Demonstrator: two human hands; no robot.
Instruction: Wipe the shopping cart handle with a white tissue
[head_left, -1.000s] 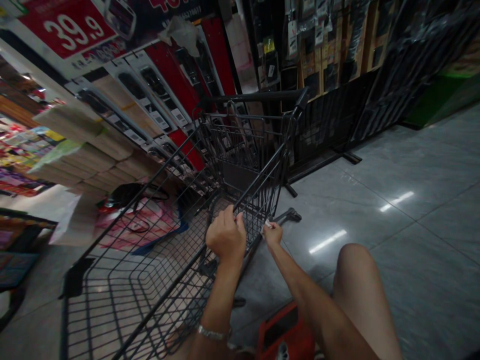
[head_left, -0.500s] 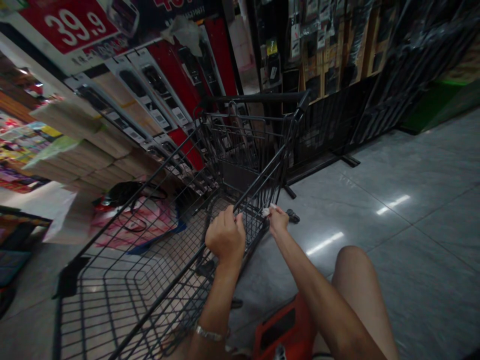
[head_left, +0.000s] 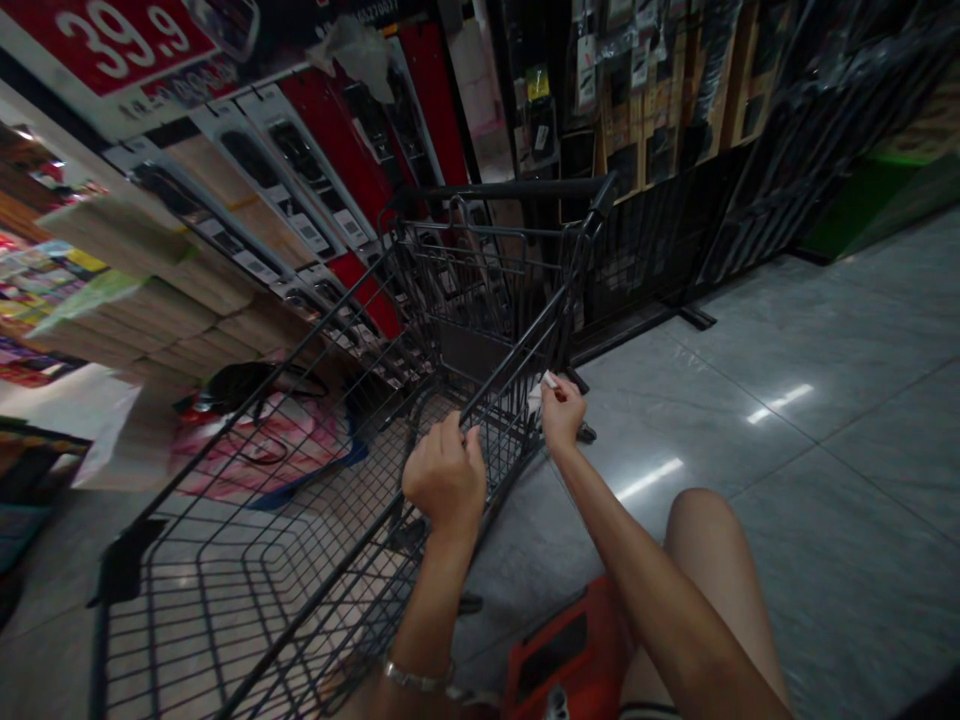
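My left hand [head_left: 448, 470] is wrapped round the near top rail of a black wire shopping cart [head_left: 495, 348]. A bracelet circles that wrist. Pinched in the fingers of my right hand [head_left: 562, 412] is a small white wipe or cloth [head_left: 535, 396], partly hidden and held against the cart's wire side below the rail. The cart's handle bar [head_left: 510, 190] is at the far end, by the display rack. I cannot make out whether the cloth is paper or fabric.
A red-orange plastic object [head_left: 566, 645] stands on the floor between my legs. A pink bag [head_left: 262, 445] lies beyond the cart's far side, near stacked packs [head_left: 150, 320]. Racks of packaged goods [head_left: 292, 160] rise behind. Grey floor tiles [head_left: 847, 400] stretch to the right.
My right hand has moved up a little along the cart's side with the white cloth. My left hand keeps its hold on the rail. The view has shifted slightly.
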